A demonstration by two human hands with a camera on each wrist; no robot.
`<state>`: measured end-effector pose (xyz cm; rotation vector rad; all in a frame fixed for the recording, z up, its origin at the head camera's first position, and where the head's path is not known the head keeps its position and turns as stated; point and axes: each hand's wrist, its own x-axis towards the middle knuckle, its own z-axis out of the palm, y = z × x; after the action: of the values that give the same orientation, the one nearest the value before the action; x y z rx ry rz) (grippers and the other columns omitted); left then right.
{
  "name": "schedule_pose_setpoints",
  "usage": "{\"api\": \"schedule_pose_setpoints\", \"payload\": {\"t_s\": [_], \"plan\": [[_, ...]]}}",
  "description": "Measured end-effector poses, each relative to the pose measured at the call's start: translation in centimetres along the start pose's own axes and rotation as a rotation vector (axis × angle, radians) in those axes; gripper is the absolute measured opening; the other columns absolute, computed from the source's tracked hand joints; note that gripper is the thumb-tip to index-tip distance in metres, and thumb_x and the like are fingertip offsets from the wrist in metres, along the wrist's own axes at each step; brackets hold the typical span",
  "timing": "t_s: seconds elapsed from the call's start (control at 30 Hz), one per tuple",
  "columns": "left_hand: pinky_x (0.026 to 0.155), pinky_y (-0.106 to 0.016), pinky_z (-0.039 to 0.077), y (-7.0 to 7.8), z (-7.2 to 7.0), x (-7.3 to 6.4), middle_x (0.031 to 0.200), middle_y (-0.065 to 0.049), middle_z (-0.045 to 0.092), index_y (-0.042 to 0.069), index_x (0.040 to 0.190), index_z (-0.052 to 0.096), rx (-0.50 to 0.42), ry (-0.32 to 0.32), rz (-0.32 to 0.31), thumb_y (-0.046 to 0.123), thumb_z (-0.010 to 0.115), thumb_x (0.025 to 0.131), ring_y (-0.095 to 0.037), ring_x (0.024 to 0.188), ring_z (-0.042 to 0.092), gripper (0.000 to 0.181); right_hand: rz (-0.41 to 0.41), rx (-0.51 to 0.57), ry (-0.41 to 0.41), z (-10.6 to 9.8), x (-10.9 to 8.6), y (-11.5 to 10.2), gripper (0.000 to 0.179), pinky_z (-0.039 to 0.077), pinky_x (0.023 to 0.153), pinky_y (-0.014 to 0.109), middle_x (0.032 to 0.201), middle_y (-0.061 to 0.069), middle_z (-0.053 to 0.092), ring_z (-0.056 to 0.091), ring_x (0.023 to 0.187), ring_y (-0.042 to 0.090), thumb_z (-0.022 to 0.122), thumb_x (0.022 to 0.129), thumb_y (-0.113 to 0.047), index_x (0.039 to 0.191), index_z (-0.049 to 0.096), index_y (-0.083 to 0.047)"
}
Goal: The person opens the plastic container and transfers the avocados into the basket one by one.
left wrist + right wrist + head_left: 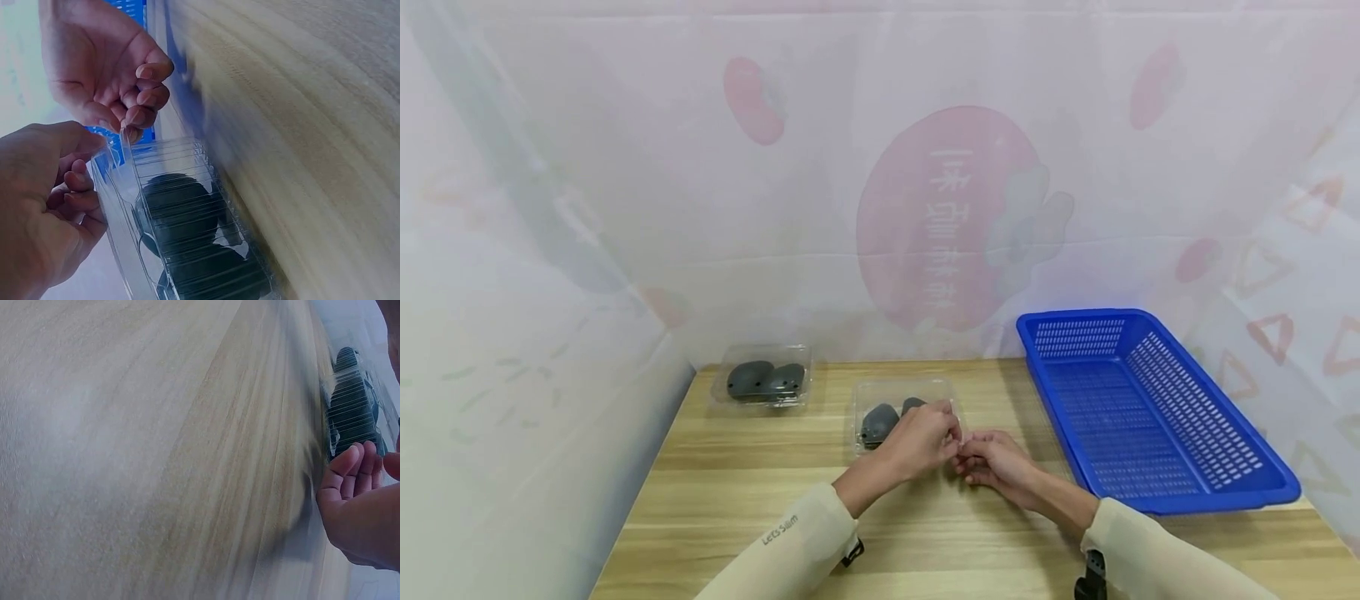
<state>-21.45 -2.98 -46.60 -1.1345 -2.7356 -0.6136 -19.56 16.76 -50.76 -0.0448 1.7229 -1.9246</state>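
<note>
A clear plastic clamshell box [901, 387] sits mid-table with smooth, dark grey-green rounded things [880, 419] inside. Its lid and ribbed base [172, 150] stand slightly apart along the near edge in the left wrist view. My left hand [923, 440] pinches the lid's edge at the near right corner, fingers curled under. Right beside it, my right hand [1003, 468] pinches the box's corner between thumb and forefinger, its other fingers loosely curled. In the right wrist view the right hand [359, 503] partly covers the box's end.
A second clear box [797, 354] with similar dark things [760, 380] stands at the table's back left. To the right lies a blue slotted plastic basket [1052, 400]. A printed cloth [820, 208] hangs behind the wooden table [737, 500] and along its sides.
</note>
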Motion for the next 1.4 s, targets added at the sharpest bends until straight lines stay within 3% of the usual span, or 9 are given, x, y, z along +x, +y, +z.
{"api": "schedule_pose_setpoints", "payload": {"t_s": [0.4,0.57,0.77,0.93,1.07,1.23,1.4], "plan": [[0.063,-0.013,0.048,0.3,0.6,-0.6,0.096,0.004,0.064,0.016,0.092,0.082,0.083,0.034,0.03,0.013,0.079,0.095,-0.004,0.073,0.06,0.005,0.016,-0.128,-0.022,-0.1,-0.1,-0.5,0.016,0.057,0.074,0.028,0.093,0.007,0.074,0.069,0.086,0.016,0.063,0.103,-0.013,0.104,0.074,-0.001],[0.064,-0.013,0.048,0.3,0.5,-0.7,0.095,0.004,0.064,0.017,0.094,0.083,0.09,0.039,0.05,0.015,0.078,0.097,-0.004,0.074,0.059,0.005,-0.015,-0.244,0.014,-0.1,-0.4,-0.7,0.017,0.059,0.072,0.03,0.095,0.009,0.076,0.071,0.087,0.017,0.066,0.102,-0.013,0.106,0.073,0.002],[0.066,-0.013,0.048,0.4,0.3,-1.0,0.098,0.004,0.064,0.016,0.101,0.082,0.067,0.062,0.028,0.016,0.079,0.097,-0.004,0.077,0.06,0.006,-0.065,-0.441,0.054,0.2,-0.9,-1.6,0.015,0.062,0.072,0.036,0.099,0.017,0.077,0.073,0.086,0.022,0.066,0.1,-0.005,0.106,0.071,0.008],[0.064,-0.012,0.046,0.3,-0.1,-1.4,0.11,0.001,0.067,0.014,0.12,0.077,0.028,0.127,0.0,0.017,0.079,0.097,-0.006,0.082,0.063,0.023,-0.139,-0.625,0.069,0.3,-1.1,-2.2,0.017,0.06,0.068,0.034,0.094,0.018,0.075,0.07,0.081,0.02,0.067,0.095,0.0,0.107,0.071,0.011],[0.062,-0.018,0.046,0.0,-0.7,-2.0,0.117,0.0,0.067,0.016,0.132,0.071,0.009,0.196,-0.029,0.018,0.08,0.096,-0.01,0.086,0.061,0.037,-0.216,-0.774,0.106,0.3,-1.3,-2.7,0.02,0.058,0.068,0.029,0.092,0.013,0.074,0.068,0.082,0.018,0.071,0.091,0.0,0.107,0.07,0.012],[0.08,-0.034,0.059,-0.7,-1.3,-2.9,0.126,-0.004,0.065,0.014,0.144,0.063,-0.038,0.257,-0.081,0.019,0.08,0.096,-0.019,0.107,0.065,0.051,-0.305,-0.962,0.174,0.5,-1.6,-3.4,0.034,0.061,0.078,0.035,0.095,0.012,0.073,0.072,0.089,0.025,0.077,0.084,-0.001,0.113,0.069,0.013],[0.089,-0.044,0.058,-1.5,-1.7,-3.7,0.127,-0.01,0.065,0.007,0.143,0.063,-0.177,0.303,-0.146,0.015,0.078,0.097,-0.028,0.114,0.065,0.048,-0.383,-1.129,0.218,0.6,-2.1,-4.0,0.047,0.061,0.086,0.048,0.109,0.021,0.071,0.071,0.099,0.035,0.082,0.084,-0.004,0.124,0.065,0.013]]}}
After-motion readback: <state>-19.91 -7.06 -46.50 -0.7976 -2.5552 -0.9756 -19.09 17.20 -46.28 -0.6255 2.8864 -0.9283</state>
